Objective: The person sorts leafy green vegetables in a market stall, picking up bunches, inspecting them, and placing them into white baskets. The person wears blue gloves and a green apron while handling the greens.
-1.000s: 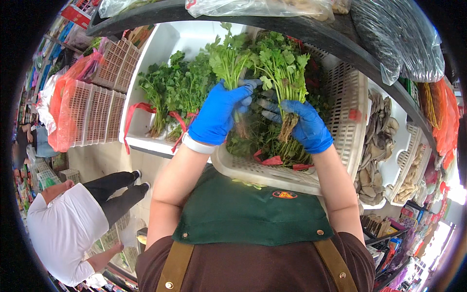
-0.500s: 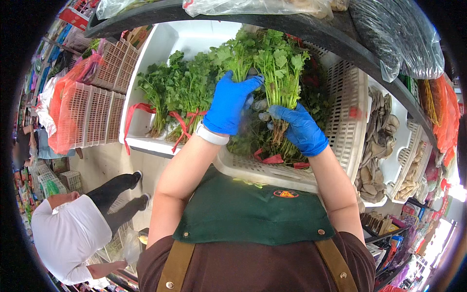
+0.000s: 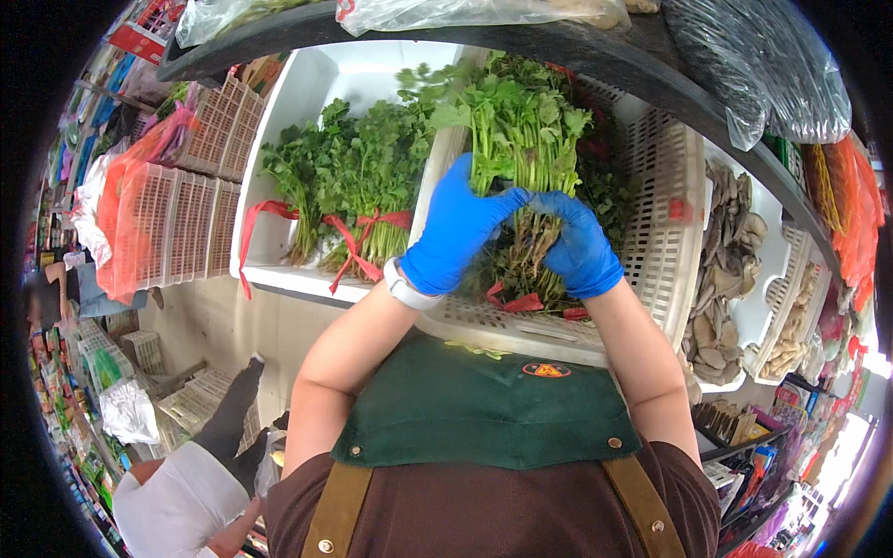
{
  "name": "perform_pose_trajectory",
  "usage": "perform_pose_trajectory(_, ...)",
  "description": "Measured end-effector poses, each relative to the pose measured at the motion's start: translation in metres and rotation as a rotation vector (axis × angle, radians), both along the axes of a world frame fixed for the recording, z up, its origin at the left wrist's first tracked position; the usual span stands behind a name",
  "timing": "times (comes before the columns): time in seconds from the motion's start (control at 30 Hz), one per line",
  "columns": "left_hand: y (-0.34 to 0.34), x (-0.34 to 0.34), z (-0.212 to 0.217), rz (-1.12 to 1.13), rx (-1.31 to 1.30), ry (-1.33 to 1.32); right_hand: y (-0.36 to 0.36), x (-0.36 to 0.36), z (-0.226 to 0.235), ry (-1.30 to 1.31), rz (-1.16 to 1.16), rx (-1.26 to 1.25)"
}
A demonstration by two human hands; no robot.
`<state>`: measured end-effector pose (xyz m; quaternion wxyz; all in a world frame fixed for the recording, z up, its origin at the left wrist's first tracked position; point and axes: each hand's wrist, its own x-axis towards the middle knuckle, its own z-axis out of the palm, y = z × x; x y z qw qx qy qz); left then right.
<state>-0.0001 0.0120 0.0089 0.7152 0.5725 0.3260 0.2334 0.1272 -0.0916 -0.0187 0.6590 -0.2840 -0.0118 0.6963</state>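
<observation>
A worker in a green apron grips a bunch of leafy green herbs (image 3: 521, 139) over a white slotted plastic crate (image 3: 651, 223) at a market stall, both hands in smooth blue gloves. The left hand (image 3: 456, 228) is wrapped around the thin pale stems from the left, while the right hand (image 3: 579, 244) pinches the same stems from the right, just above the tangled brown roots. Compared with half a second earlier, the hands have drawn closer together on the stems and the bunch stands more upright between them. Two more bunches of herbs (image 3: 349, 177), tied with red ribbon, lie in a white foam box (image 3: 307, 84) to the left. Flat grey-brown mushrooms (image 3: 721, 279) fill a tray on the right, under crinkled clear plastic bags (image 3: 763, 65) on the dark shelf. Empty ribbed crates (image 3: 181, 228) lean at far left beside a red mesh bag (image 3: 126, 195).
</observation>
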Motion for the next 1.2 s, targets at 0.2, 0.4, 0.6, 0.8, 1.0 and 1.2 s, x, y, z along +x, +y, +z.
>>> perform_pose_trajectory(0.2, 0.002, 0.0, -0.002, -0.016, -0.056, 0.001, 0.005, -0.015, 0.016, -0.32, -0.128, -0.064)
perform_pose_trajectory(0.4, 0.012, -0.005, -0.001, 0.004, -0.085, 0.069, 0.005, -0.012, 0.016, -0.45, -0.214, -0.222)
perform_pose_trajectory(0.6, 0.018, -0.008, -0.005, 0.057, -0.184, 0.062, 0.001, -0.002, 0.011, -0.277, -0.151, -0.18)
perform_pose_trajectory(0.8, 0.021, -0.008, 0.0, 0.002, -0.261, 0.078, 0.006, -0.005, 0.019, -0.327, -0.117, -0.064)
perform_pose_trajectory(1.0, 0.012, -0.005, 0.003, -0.013, -0.3, -0.078, 0.014, -0.013, 0.011, -0.834, -0.151, -0.134)
perform_pose_trajectory(1.2, 0.011, -0.007, 0.003, -0.101, -0.212, 0.053, 0.013, -0.014, 0.02, -0.789, -0.255, -0.094)
